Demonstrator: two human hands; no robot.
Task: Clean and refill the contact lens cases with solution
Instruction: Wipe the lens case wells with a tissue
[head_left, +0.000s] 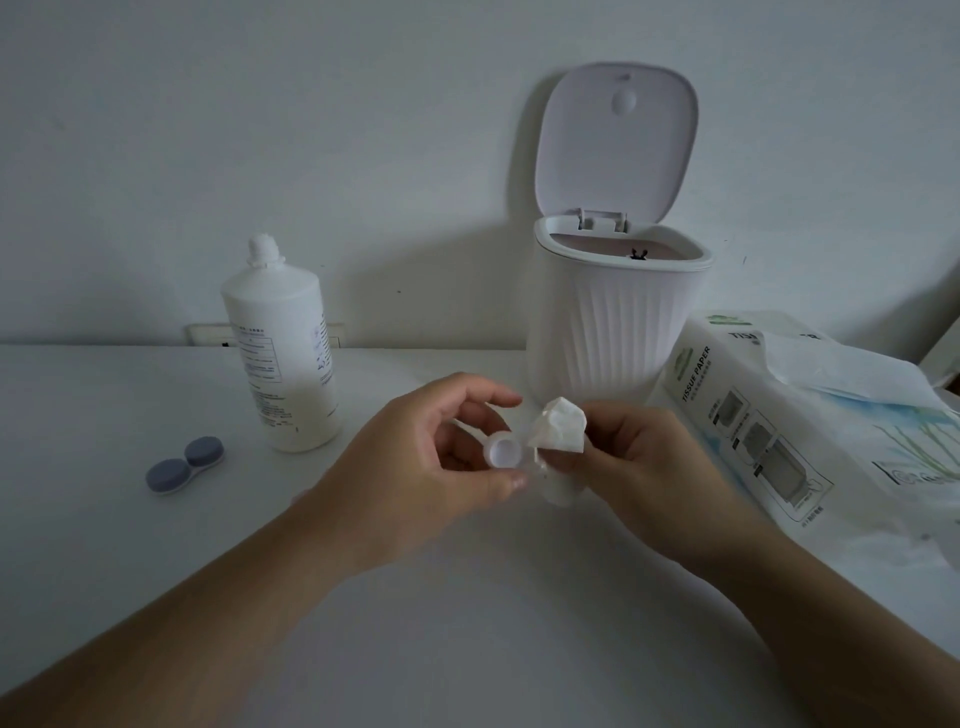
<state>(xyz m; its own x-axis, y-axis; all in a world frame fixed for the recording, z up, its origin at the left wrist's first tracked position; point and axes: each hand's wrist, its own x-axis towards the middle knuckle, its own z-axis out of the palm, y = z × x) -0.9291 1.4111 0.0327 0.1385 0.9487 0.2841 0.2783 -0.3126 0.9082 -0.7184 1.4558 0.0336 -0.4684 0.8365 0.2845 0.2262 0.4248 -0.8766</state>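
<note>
Left hand (441, 457): pinches an open white lens case (503, 453) above the table (156, 571), well turned up, likely for wiping.
Right hand (644, 457): grips a crumpled tissue (558, 431) just right of the well, apparently not inside it.
Second case (185, 464): grey-capped, closed, near left.
Solution bottle (283, 353): upright, far left.
Bin (613, 317): lid up, directly behind the hands.
Tissue pack (810, 415): right.
Obstacles: none between the hands.

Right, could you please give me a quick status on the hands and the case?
Left hand holds open case. Right hand pinches tissue beside it. Second case capped by bottle. Bin open behind, nothing in the way.
</note>
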